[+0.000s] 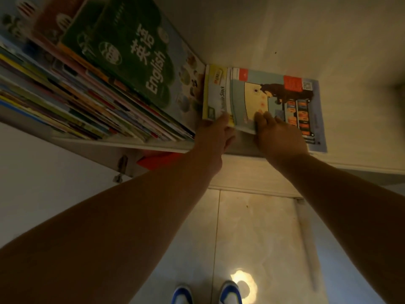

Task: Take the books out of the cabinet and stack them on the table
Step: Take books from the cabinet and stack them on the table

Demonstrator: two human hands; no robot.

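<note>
A small pile of thin books (252, 97) lies flat on the cabinet shelf (153, 145), its top cover pale blue with a cream shape and a dark animal. My left hand (215, 137) grips the near left corner of the pile, thumb on a yellow-edged book (211, 93). My right hand (278, 137) holds the near edge, fingers on the top cover. A wider blue sheet or book (315, 128) lies underneath. To the left, a long row of leaning books (76, 102) fills the shelf, with a green "English" book (131, 53) facing me.
The cabinet's pale back wall (285, 29) rises behind the pile. A red object (157, 160) shows under the shelf edge, beside a metal hinge (121, 167). Below is a tiled floor (252, 227) with my blue and white shoes (206, 291).
</note>
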